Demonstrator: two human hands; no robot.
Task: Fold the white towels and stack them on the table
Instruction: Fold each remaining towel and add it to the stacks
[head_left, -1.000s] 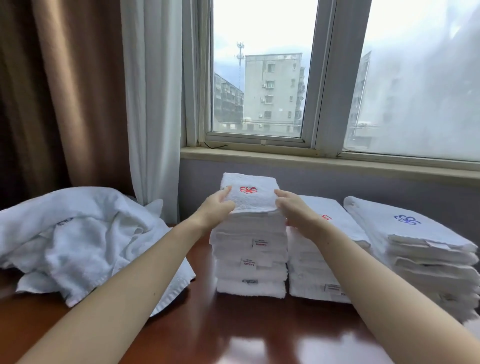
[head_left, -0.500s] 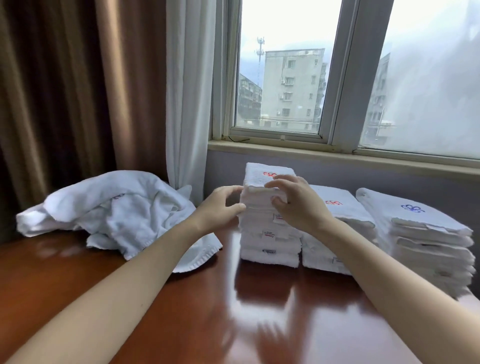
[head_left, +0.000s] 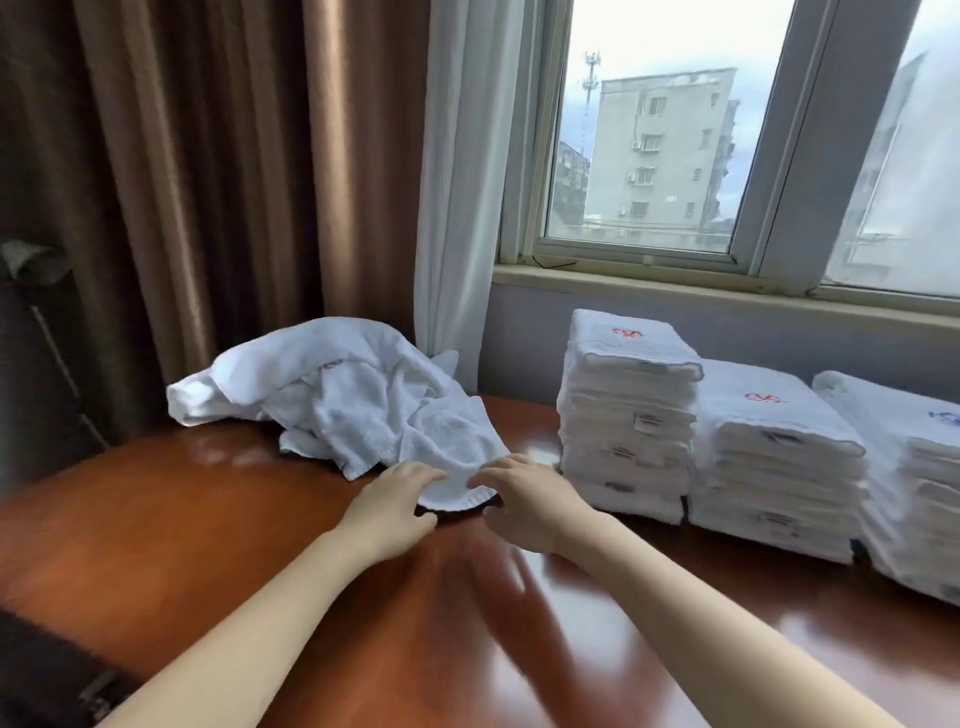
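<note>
table (head_left: 208, 545) glossy wood | left hand (head_left: 392, 501) and right hand (head_left: 527, 501) just apart, fingers on towel's near hem, pinching or only touching: cannot tell | towel (head_left: 374, 410) crumpled on table, left of centre | three folded stacks (head_left: 628, 415) right, near wall | curtain (head_left: 208, 182), window (head_left: 660, 156) behind

single head view, looking forward-down over table (head_left: 208, 519), close range.

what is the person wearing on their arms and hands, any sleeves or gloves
Nothing shows: left hand and right hand are ungloved, and the left forearm and right forearm are uncovered to the frame edge, with no sleeve, watch or bracelet.
</note>
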